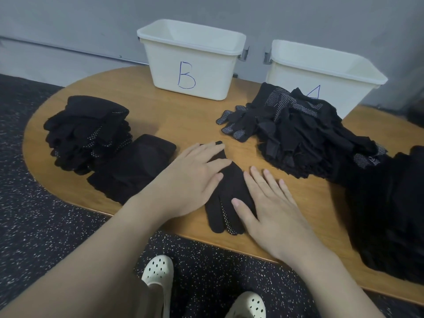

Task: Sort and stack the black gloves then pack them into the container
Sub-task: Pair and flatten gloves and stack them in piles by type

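While both hands' fingers [215, 166] lie open, they press one glove [229, 187] flat.

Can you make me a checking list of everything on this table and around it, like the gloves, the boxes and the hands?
Surface: wooden table with a rounded end, bare in the middle.
Job's things: one black glove lies flat under both hands; neat stacks of gloves on the left; a messy glove heap on the right; white box marked B; a second white box behind the heap, its letter partly hidden.
Clutter: nothing seen.
Grips: left hand and right hand pressed flat and open on the glove.
Cables: nothing seen.
Surroundings: speckled dark floor, grey wall, white shoes.
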Demonstrator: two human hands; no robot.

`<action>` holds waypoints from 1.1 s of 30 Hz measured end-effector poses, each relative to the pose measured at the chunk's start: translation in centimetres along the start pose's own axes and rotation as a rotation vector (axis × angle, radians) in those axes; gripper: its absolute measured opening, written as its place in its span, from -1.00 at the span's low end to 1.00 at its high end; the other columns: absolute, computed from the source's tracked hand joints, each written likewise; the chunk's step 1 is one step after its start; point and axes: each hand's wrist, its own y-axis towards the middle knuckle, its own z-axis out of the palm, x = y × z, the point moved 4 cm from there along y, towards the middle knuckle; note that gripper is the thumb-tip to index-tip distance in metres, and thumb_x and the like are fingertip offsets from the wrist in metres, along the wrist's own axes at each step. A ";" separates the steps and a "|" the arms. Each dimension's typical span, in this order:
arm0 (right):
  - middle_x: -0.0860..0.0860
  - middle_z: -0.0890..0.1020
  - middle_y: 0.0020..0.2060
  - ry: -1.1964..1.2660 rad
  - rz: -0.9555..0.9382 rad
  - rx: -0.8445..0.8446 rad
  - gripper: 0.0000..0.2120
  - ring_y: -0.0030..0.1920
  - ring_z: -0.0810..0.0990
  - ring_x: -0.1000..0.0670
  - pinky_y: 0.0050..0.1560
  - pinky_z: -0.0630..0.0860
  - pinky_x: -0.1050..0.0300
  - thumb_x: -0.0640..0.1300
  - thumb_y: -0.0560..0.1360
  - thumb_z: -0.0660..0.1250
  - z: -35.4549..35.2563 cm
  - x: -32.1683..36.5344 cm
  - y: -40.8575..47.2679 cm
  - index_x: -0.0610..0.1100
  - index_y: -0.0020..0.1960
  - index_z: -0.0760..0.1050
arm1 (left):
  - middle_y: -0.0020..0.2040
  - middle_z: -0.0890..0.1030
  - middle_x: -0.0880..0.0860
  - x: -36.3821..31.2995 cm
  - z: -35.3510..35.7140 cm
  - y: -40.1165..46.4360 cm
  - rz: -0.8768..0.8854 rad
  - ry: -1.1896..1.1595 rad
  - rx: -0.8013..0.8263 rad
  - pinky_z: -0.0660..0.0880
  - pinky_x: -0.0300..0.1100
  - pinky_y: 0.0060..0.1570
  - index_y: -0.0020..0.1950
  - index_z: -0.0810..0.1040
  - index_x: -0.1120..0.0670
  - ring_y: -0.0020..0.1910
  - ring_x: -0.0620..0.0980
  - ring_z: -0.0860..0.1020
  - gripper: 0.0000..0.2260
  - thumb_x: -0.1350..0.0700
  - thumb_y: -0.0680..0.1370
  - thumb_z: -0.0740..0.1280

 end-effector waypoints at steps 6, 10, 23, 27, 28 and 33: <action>0.17 -0.29 0.64 0.101 -0.018 -0.136 -0.29 0.59 -0.33 0.23 0.62 -0.28 0.12 0.35 0.61 -0.17 -1.1 -0.6 0.0 0.11 0.68 -0.17 | 0.70 -0.10 0.10 -1.5 1.8 -0.7 -0.209 0.083 0.117 -0.12 0.06 0.63 0.70 -0.08 -0.05 0.67 0.04 -0.15 -0.22 -0.39 0.55 -0.24; 0.17 -0.18 0.65 0.099 -0.053 -0.148 -0.34 0.59 -0.31 0.26 0.60 -0.31 0.17 0.30 0.66 -0.23 -1.1 0.4 -0.4 0.05 0.69 -0.13 | 0.66 0.11 0.20 -3.0 1.6 -1.0 -0.281 0.166 0.091 0.06 0.14 0.59 0.69 0.07 0.06 0.65 0.15 0.08 -0.19 -0.38 0.55 -0.24; 0.00 -0.14 0.67 0.024 -0.030 -0.043 -0.41 0.66 -0.21 0.04 0.64 -0.24 0.02 0.14 0.73 -0.13 -1.6 4.2 1.3 -0.06 0.69 -0.10 | 0.57 0.37 0.00 0.7 -1.2 -2.2 -0.204 0.024 -0.028 0.22 0.01 0.47 0.54 0.42 0.02 0.52 0.05 0.32 -0.61 0.07 0.69 0.24; 0.01 -0.17 0.67 0.057 -0.101 -0.051 -0.44 0.65 -0.24 0.05 0.64 -0.27 0.04 0.07 0.75 -0.17 -0.3 7.0 2.2 -0.08 0.69 -0.17 | 0.68 0.08 -0.07 0.9 -0.8 -2.9 -0.229 0.059 0.067 0.06 -0.12 0.56 0.68 0.11 -0.01 0.63 -0.07 0.12 -0.52 -0.02 0.75 0.03; 0.02 -0.18 0.67 0.057 -0.102 -0.050 -0.44 0.65 -0.26 0.06 0.63 -0.28 0.05 0.07 0.75 -0.18 0.2 7.3 2.3 -0.08 0.69 -0.19 | 0.69 0.03 -0.06 0.8 -0.7 -3.0 -0.240 0.070 0.076 0.02 -0.14 0.57 0.69 0.05 0.00 0.64 -0.09 0.08 -0.51 -0.02 0.75 0.00; 0.03 -0.25 0.66 0.034 -0.047 -0.057 -0.36 0.63 -0.33 0.08 0.63 -0.31 0.05 0.22 0.70 -0.25 1.1 6.2 2.0 -0.05 0.67 -0.27 | 0.70 -0.07 -0.02 0.9 0.1 -3.1 -0.280 0.099 0.078 -0.05 -0.13 0.62 0.69 -0.05 0.04 0.66 -0.11 -0.04 -0.50 -0.02 0.75 -0.08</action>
